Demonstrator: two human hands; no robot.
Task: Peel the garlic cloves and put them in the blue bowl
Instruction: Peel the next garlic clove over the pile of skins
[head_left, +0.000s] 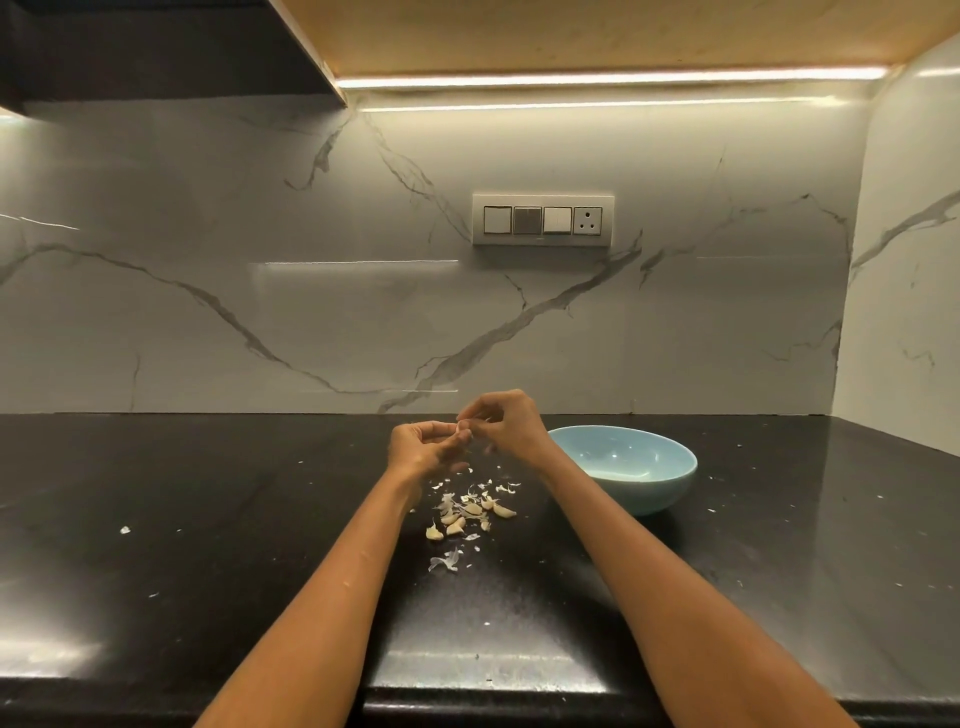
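Both hands raised above the black tabletop (208, 519), approx. centre of view, meeting just in front of the marble backsplash (311, 234). Left hand (423, 449) has fingers curled, pinching a small garlic clove (464, 427) at the fingertips; right hand (506, 421) is right against it, its fingers also curled and pinching at the same clove w/ a bit of pale skin showing between the two hands. The clove itself is mostly hidden by fingertips, so can't tell how much skin is on it. Below the hands, on the tabletop, lies a loose pile of garlic cloves (470, 514), several pcs close together, mixed w/ thin white peel scraps (445, 561) scattered around and toward the near edge; a few tiny flecks lie further out, e.g. one well to the left (124, 530). Blue bowl (670, 483) sits on the tabletop to the right of the pile, just beyond the right forearm, upright; the inside that shows looks bare apart from light glints. On the wall above, a switch panel (543, 220) w/ three switches and a socket, and an LED strip (597, 80) lit under the cabinet.
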